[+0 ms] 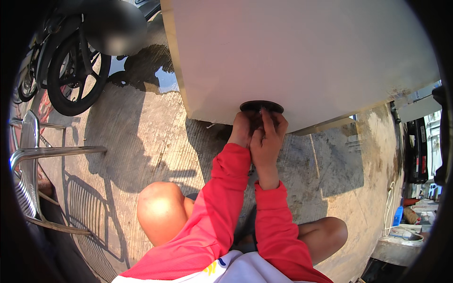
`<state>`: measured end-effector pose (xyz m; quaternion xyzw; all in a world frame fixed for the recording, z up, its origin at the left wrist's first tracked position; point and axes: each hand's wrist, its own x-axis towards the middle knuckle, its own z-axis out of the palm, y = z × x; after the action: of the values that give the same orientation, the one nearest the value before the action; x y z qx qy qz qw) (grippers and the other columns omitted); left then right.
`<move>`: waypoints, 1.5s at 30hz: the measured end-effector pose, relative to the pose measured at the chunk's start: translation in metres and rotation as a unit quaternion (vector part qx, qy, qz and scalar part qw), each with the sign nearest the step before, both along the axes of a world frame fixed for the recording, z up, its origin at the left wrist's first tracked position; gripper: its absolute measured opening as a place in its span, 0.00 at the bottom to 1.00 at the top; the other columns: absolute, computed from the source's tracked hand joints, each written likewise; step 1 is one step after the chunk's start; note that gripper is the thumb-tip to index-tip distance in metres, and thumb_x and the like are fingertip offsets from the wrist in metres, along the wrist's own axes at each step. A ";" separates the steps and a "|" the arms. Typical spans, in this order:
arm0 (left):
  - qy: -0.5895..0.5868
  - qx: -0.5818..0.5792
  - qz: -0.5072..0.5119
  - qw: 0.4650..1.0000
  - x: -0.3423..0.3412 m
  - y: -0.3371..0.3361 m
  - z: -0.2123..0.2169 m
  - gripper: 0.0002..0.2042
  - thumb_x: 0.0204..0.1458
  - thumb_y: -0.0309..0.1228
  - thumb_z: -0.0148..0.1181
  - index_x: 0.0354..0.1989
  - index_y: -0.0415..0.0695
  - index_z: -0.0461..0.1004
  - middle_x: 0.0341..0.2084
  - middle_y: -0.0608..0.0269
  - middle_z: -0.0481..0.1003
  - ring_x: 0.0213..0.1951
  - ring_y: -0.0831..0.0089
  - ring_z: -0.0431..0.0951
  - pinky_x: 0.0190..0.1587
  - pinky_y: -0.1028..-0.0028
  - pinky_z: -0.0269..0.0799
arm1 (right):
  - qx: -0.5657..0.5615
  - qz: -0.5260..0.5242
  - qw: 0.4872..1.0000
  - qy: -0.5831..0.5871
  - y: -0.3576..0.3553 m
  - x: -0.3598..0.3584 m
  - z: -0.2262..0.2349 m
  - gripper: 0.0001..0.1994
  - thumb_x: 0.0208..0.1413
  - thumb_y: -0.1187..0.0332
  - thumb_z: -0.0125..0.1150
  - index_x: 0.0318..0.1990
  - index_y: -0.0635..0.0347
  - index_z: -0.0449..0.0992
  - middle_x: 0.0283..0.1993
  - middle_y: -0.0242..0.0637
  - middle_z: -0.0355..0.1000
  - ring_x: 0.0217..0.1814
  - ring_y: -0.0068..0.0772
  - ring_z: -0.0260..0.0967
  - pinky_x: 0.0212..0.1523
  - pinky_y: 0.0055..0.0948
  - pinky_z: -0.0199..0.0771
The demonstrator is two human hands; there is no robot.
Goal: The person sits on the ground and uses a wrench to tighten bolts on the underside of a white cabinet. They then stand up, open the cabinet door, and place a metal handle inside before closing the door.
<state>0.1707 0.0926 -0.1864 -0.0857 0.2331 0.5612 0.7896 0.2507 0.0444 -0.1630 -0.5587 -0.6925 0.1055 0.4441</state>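
Note:
In front of me stands a large white panel [302, 52] with a flat side, like the side of a big appliance or cabinet. Low on it is a black round disc [262, 104], seen at a slant. My left hand [241, 128] is at the disc's lower left edge with its fingers curled inward. Close beside it, my right hand [267, 140] bends its fingers up under the disc, the forefinger reaching its middle. The two hands almost touch at the wrists. Between the fingertips lies a dark gap, and what they pinch there is too small to make out.
A metal chair [56, 152] stands on the left, with a motorbike wheel [78, 73] beyond it. My bent knees [162, 210] flank my arms above the ridged concrete floor [151, 122]. A puddle [166, 80] lies near the panel. At the right are a pale hose [390, 207] and a blue container [398, 216].

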 end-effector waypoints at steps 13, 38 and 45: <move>0.013 -0.002 -0.009 1.000 -0.002 0.000 -0.005 0.15 0.62 0.34 0.39 0.44 0.36 0.70 0.38 0.49 0.75 0.37 0.58 0.77 0.40 0.62 0.79 | 0.041 0.026 0.994 -0.096 -0.004 0.001 -0.003 0.26 0.48 0.79 0.50 0.58 0.60 0.74 0.59 0.52 0.58 0.59 0.51 0.61 0.59 0.43 0.64; 0.017 -0.007 -0.020 1.000 -0.001 0.002 -0.003 0.13 0.61 0.30 0.43 0.45 0.32 0.68 0.42 0.43 0.73 0.44 0.51 0.77 0.51 0.55 0.77 | 0.016 -0.008 0.999 0.033 -0.007 -0.003 -0.006 0.24 0.48 0.81 0.51 0.55 0.59 0.77 0.63 0.54 0.58 0.62 0.56 0.58 0.62 0.46 0.62; 0.001 0.010 -0.034 0.999 -0.003 0.000 0.001 0.17 0.62 0.31 0.40 0.49 0.30 0.67 0.47 0.39 0.73 0.49 0.50 0.77 0.55 0.56 0.76 | 0.023 0.034 0.999 0.026 -0.005 0.003 0.001 0.24 0.48 0.80 0.52 0.55 0.57 0.78 0.64 0.55 0.58 0.65 0.58 0.57 0.64 0.47 0.60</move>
<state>0.1680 0.0926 -0.1855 -0.0693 0.2315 0.5367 0.8084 0.2532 0.0391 -0.1615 -0.5220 -0.7015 0.1190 0.4703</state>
